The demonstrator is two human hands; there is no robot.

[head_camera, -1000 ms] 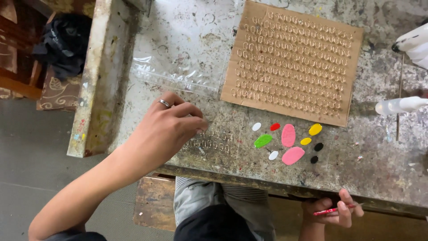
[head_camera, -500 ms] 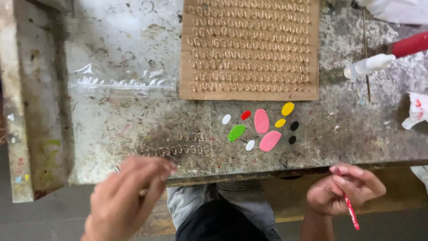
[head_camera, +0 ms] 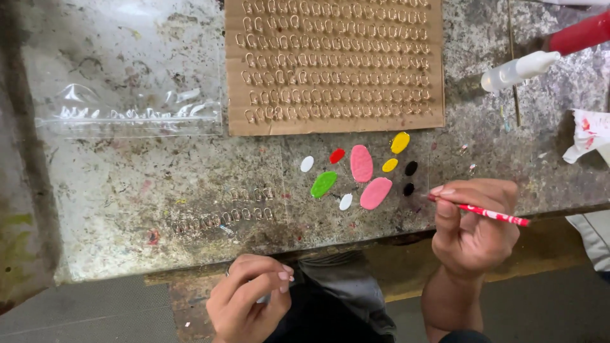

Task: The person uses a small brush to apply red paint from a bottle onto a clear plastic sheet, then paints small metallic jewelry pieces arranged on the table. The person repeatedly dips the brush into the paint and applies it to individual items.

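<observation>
Left hand (head_camera: 249, 305) below near table (head_camera: 114, 190) edge, fingers pinched on small item, can't tell what. Right hand (head_camera: 473, 222) closed around brush (head_camera: 489, 213), pencil grip mid-shaft, tip beside black paint dots (head_camera: 410, 178). Brush looks light, stiff, thin; wet paint smears.

Soft, even daylight fills the scene, moderately bright, with no hard-edged shadows. The mottled grey stone worktop (head_camera: 159, 184) is evenly lit, while the strip beneath its front edge falls into dull shade. White glare streaks run along the creases of the clear plastic bag (head_camera: 127, 111), and the glossy blobs of coloured paint (head_camera: 362, 164) catch small highlights. The brown cardboard sheet (head_camera: 333, 63) studded with small metal loops reads sharply. The left hand (head_camera: 249, 302) near the lower border looks slightly soft. The right hand (head_camera: 473, 222) and its red-and-white striped stick (head_camera: 486, 213) stay crisp. Lines bow faintly toward the corners.
</observation>
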